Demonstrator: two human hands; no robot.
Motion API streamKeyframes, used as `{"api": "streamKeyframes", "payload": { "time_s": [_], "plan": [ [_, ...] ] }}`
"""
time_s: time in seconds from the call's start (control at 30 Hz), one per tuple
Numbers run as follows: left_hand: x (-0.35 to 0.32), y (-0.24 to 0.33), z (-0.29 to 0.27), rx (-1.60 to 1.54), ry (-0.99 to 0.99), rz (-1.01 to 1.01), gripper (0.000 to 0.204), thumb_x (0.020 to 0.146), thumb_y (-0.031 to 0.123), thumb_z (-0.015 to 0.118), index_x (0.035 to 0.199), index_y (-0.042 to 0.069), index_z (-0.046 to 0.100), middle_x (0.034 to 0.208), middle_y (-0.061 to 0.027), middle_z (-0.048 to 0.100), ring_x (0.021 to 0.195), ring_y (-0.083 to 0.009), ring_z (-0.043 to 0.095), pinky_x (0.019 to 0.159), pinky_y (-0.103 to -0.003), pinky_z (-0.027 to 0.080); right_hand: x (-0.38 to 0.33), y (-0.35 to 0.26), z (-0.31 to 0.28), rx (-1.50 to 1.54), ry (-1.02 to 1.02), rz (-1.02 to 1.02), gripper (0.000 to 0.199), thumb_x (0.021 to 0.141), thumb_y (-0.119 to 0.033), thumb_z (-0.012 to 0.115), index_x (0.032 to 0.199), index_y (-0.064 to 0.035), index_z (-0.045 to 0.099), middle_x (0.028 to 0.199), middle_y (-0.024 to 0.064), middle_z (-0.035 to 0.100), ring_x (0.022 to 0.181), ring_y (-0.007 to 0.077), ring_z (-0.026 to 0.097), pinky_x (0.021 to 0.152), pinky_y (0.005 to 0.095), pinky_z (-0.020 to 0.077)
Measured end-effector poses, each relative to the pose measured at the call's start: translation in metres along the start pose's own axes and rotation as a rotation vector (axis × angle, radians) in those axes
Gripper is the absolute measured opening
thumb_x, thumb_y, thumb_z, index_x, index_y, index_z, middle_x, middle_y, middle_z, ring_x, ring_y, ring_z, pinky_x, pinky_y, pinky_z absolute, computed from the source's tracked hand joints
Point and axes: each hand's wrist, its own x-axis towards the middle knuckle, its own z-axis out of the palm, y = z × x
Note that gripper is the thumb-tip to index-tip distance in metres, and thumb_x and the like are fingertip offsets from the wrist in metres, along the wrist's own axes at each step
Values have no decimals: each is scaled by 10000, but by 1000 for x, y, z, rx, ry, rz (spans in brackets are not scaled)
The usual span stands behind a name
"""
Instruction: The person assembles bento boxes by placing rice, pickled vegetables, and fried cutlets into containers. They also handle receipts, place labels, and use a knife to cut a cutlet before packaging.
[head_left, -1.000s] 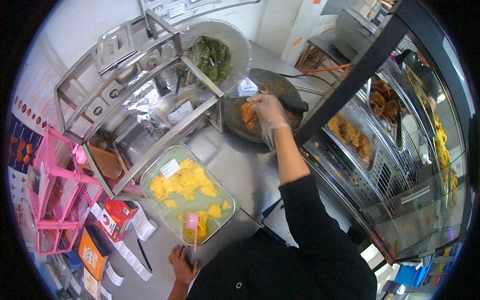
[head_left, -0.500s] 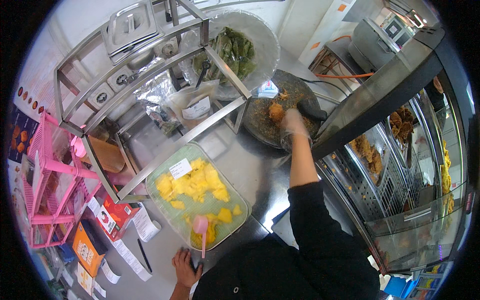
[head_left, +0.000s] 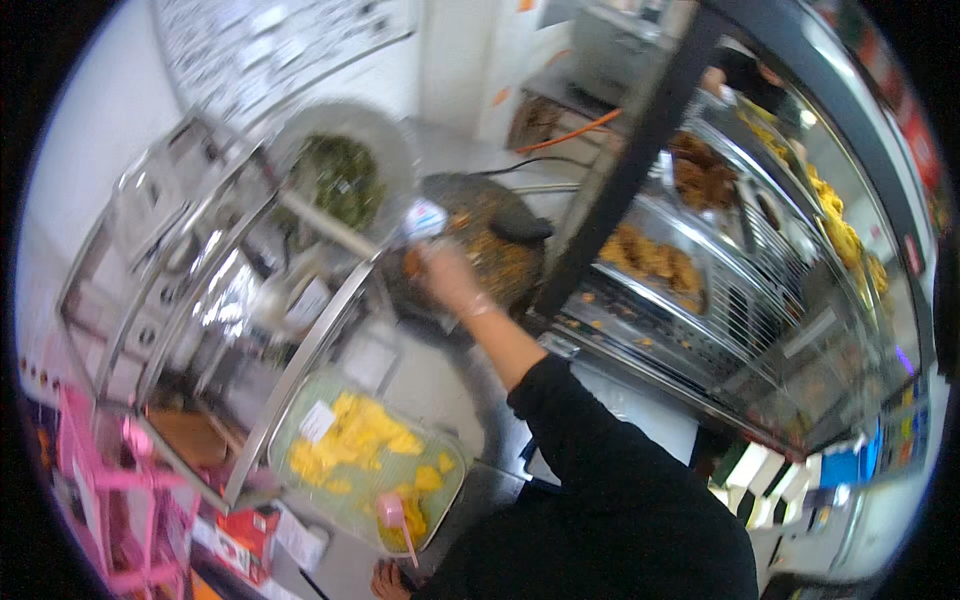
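My right hand [head_left: 447, 277], in a clear plastic glove, reaches over the left part of a wide dark stone mortar [head_left: 470, 190]. Its fingers are closed at an orange-brown lump of food [head_left: 413, 262], blurred and partly covered by them. Reddish-brown crumbs [head_left: 507, 268] coat the mortar, and a dark stone pestle [head_left: 522, 229] lies on its right side. A small white and blue packet [head_left: 425, 218] sits at the mortar's upper left. My left hand [head_left: 388, 579] rests on the counter at the lower edge, fingers laid out, beside a tray [head_left: 283, 440] of yellow food with a pink scoop [head_left: 391, 513].
A metal rack [head_left: 300, 365] stands left of the mortar, before a plastic-lined bowl of green leaves [head_left: 345, 185]. On the right, a glass display case [head_left: 640, 370] holds fried food. Pink baskets [head_left: 120, 500] and a red box [head_left: 243, 542] are at the lower left.
The view has swung, shifting the scene left and down. My right hand has moved from beside the pestle to the mortar's left side, and the lump is now at its fingers. My left hand stays low.
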Motion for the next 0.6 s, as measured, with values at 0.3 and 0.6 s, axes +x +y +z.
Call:
{"api": "streamKeyframes", "payload": {
  "time_s": [0.3,0.6],
  "plan": [
    [24,-6,9,31,112,89,714,651,309,718,1238,30,424,1265,-163,455,1263,-374,342,1016,-536,234,-110,-9,-280,-163,467,21,549,673,-151,699,1194,-57,554,944,159,633,866,315,595,797,422,465],
    [22,-13,12,24,132,119,727,657,308,719,1251,27,410,1272,-165,444,1261,-376,339,1019,-538,230,-78,80,-367,-669,437,602,531,778,-270,674,1260,-97,536,988,225,649,916,324,631,843,447,468]
  ]
}}
